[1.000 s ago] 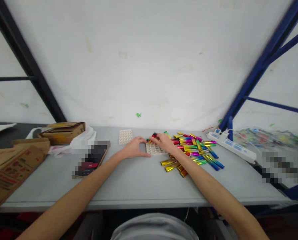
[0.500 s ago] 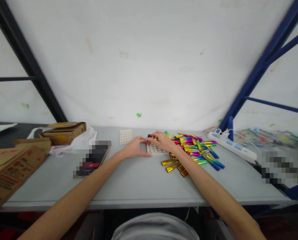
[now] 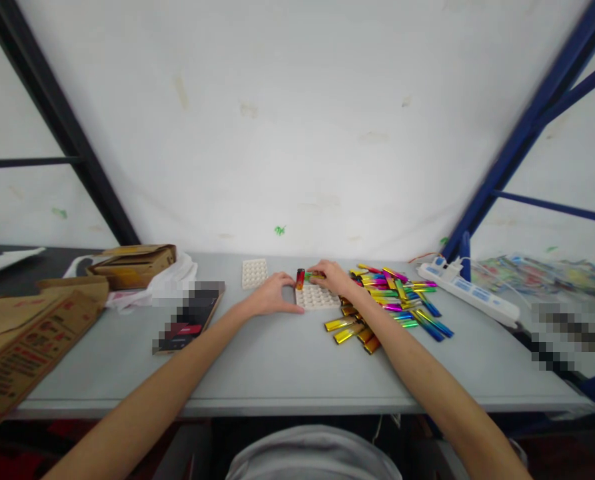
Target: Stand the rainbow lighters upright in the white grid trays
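Note:
A white tray with rows of round hollows (image 3: 319, 298) lies flat on the table. One red-and-orange lighter (image 3: 300, 279) with a dark top stands upright at its far left corner. My left hand (image 3: 273, 295) is open beside the tray, thumb and fingers spread around its left edge; whether it presses on the tray I cannot tell. Above the tray's far side, my right hand (image 3: 330, 276) pinches a green-and-yellow lighter (image 3: 314, 275), pointing left towards the upright one. A heap of shiny metallic lighters (image 3: 397, 293) lies right of the tray, partly behind my right forearm.
A second white tray (image 3: 254, 273) lies to the left at the back. Further left are a dark flat box (image 3: 197, 313), a white plastic bag (image 3: 180, 277) and cardboard boxes (image 3: 132, 265). At right, a white power strip (image 3: 470, 293) lies beyond the heap.
My right hand has moved off the red-and-orange lighter, which now stands in full view, and holds a green-and-yellow one. My left hand keeps its place. The view has shifted slightly.

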`<control>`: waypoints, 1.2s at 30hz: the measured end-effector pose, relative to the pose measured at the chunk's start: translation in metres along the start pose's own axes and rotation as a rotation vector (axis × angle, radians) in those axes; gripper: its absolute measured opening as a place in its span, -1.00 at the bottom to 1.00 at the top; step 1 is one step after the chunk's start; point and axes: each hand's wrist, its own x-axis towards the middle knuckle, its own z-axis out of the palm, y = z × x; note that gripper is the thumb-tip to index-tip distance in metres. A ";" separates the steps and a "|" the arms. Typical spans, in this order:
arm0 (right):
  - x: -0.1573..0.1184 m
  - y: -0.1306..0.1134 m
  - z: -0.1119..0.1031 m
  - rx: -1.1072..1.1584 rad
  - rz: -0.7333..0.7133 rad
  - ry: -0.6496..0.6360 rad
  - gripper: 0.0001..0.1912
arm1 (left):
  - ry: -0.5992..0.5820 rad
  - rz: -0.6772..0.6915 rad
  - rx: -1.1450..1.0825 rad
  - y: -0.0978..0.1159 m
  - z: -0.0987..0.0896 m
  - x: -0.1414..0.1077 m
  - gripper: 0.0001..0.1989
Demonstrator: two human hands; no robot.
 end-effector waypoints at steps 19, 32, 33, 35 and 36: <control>-0.022 -0.052 -0.014 0.559 0.250 0.343 -0.43 | -0.018 0.016 0.021 0.004 -0.003 -0.001 -0.26; -0.023 -0.055 -0.013 0.308 0.322 0.354 -0.59 | -0.023 0.014 0.024 0.004 -0.004 0.000 -0.26; -0.023 -0.054 -0.012 0.302 0.322 0.358 -0.60 | -0.023 0.014 0.026 0.004 -0.004 0.000 -0.26; -0.023 -0.053 -0.012 0.292 0.317 0.365 -0.59 | -0.023 0.012 0.028 0.004 -0.003 0.000 -0.25; -0.023 -0.053 -0.011 0.288 0.311 0.371 -0.58 | -0.022 0.012 0.028 0.004 -0.003 0.000 -0.25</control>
